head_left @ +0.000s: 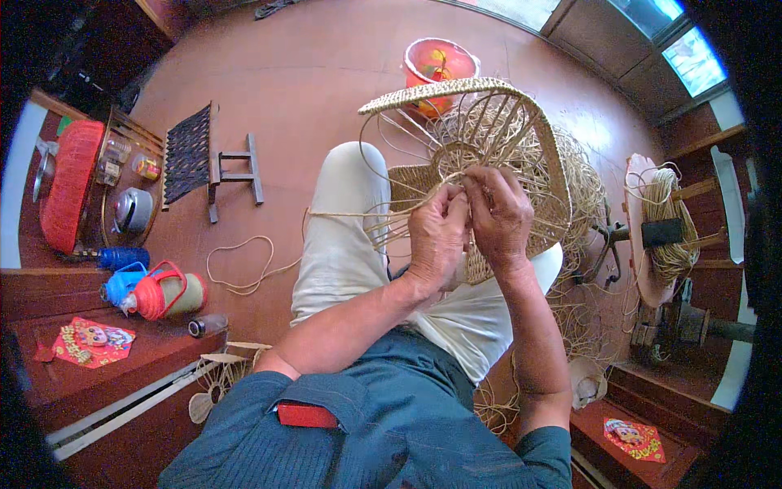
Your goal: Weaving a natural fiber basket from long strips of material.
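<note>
Hands (437, 235), fingers pinched together, grip a tan, open-ribbed woven-cord basket (476, 85) with thick braided rim; beyond, a round red bucket (420, 59), contents indistinct.

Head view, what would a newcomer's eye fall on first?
Probably the pale, curved woven piece near the centre, pinched by the left hand and right hand. Next, the big tangle of straw-coloured cord behind it and to its right. The red bucket near the top also stands out.
</note>
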`<state>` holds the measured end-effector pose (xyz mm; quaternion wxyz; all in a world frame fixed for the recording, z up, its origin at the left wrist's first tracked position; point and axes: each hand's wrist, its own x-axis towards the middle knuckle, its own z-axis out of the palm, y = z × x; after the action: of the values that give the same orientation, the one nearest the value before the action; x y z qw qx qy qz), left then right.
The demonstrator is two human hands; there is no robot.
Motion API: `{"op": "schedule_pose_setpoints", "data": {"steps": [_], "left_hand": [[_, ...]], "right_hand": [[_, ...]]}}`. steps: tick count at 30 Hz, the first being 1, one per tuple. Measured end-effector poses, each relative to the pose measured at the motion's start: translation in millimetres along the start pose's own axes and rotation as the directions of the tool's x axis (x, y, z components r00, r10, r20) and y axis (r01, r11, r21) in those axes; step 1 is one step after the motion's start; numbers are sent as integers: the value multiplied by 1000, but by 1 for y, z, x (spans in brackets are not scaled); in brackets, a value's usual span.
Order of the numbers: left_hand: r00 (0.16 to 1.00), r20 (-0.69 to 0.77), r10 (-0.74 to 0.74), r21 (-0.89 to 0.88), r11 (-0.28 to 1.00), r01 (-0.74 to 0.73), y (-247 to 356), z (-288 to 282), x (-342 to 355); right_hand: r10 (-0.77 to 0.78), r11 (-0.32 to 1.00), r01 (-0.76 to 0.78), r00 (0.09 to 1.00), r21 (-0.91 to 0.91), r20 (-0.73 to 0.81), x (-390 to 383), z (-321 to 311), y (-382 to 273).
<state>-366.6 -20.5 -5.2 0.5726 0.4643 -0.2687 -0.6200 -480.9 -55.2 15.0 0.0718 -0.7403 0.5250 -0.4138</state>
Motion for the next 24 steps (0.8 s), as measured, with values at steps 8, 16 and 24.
{"op": "schedule_pose_setpoints", "data": {"steps": [8,16,24], "left_hand": [[919,81,385,467,800,-377,6,-18,5],[932,94,350,497,795,-349,24,-23,12],[890,181,418,652,627,-427,39,-27,16]], "right_hand": [[56,996,-56,998,69,2,-5,2,0],[-71,998,71,998,2,-2,-6,0,6],[-127,991,126,991,-35,-38,-9,3,9]]}}
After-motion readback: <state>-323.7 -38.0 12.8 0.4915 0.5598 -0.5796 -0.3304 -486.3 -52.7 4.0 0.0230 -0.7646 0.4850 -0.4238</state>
